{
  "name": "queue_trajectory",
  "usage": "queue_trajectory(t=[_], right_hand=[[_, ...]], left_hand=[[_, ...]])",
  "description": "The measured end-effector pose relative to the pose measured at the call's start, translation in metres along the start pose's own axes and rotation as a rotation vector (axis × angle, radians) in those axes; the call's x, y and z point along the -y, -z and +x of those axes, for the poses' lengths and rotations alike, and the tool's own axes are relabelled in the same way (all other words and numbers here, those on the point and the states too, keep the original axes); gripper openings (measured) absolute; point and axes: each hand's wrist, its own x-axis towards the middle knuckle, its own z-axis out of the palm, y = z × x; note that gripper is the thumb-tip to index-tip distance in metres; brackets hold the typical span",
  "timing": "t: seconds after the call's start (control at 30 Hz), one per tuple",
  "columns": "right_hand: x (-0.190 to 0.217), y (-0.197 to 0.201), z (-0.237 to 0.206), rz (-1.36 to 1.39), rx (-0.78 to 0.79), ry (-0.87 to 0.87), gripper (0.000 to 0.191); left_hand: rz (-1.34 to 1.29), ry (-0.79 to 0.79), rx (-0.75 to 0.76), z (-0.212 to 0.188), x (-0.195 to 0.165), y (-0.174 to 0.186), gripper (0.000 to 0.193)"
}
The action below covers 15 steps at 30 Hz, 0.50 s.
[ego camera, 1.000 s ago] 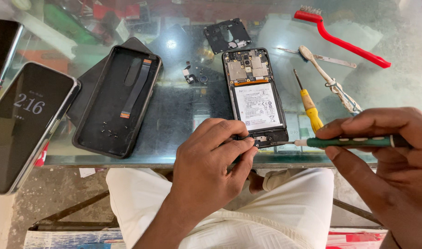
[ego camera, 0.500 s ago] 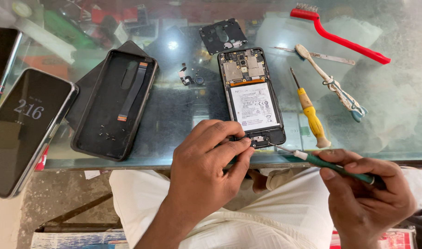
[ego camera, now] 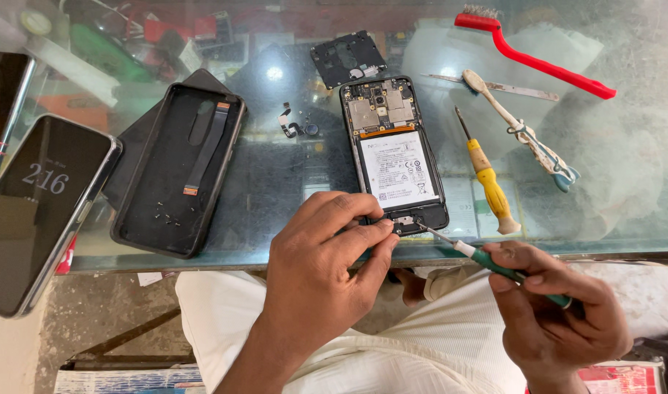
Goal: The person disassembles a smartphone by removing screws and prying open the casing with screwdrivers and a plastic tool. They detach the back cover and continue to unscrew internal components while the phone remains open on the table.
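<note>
Your left hand (ego camera: 327, 270) pinches the opened phone's (ego camera: 396, 153) bottom edge, steadying it; your right hand (ego camera: 560, 321) closes around the green screwdriver (ego camera: 494, 264), tip angled onto the lower board.

One head-worn view only, looking steeply down and forward over the person's lap onto the glass table (ego camera: 275, 182), close in. The near table edge crosses low in frame; the left hand (ego camera: 327, 270) sits at 6 o'clock, the right hand (ego camera: 557, 317) at 4 o'clock.
</note>
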Motion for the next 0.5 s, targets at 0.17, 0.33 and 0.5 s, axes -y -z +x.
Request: queue_trajectory(t=[0.17, 0.33, 0.5], right_hand=[[-0.011, -0.004, -0.004, -0.067, 0.017, 0.178, 0.033], [-0.025, 0.0, -0.005, -0.077, 0.015, 0.288, 0.028], [-0.028, 0.0, -0.005, 0.001, -0.009, 0.272, 0.024]], left_hand=[[0.0, -0.002, 0.0, 0.0, -0.001, 0.001, 0.009], [-0.001, -0.005, -0.002, 0.0, -0.001, 0.001, 0.009], [-0.002, -0.002, -0.004, 0.0, -0.001, 0.001, 0.009]])
